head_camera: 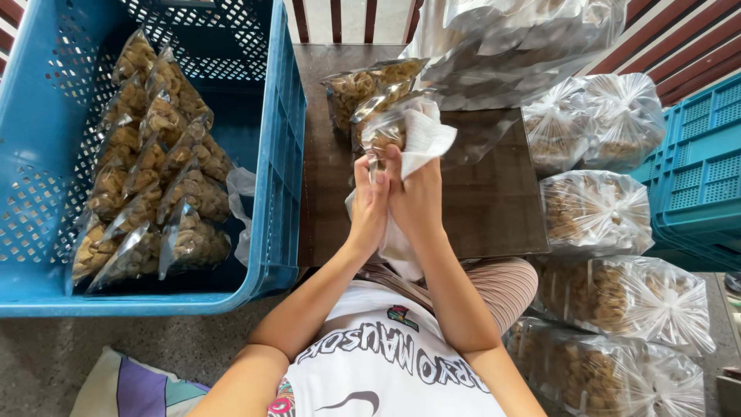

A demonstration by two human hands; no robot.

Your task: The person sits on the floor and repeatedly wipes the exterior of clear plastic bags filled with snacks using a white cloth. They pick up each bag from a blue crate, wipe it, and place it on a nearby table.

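Note:
My left hand [369, 207] and my right hand [417, 197] are pressed together over a small dark table [494, 208]. Between them they grip a clear packet of brown snacks [384, 133] by its lower end. My right hand also clutches a white cloth [424, 139], which wraps around the packet's side and hangs down below my wrists. Just behind the held packet lie two more clear snack packets [363, 85] on the table.
A blue perforated crate [274, 154] at left holds several rows of filled snack packets [154, 170]. Large tied clear bags of snacks [602, 208] line the right side. A pile of clear bags [509, 46] sits at the table's back, and another blue crate [702, 170] stands far right.

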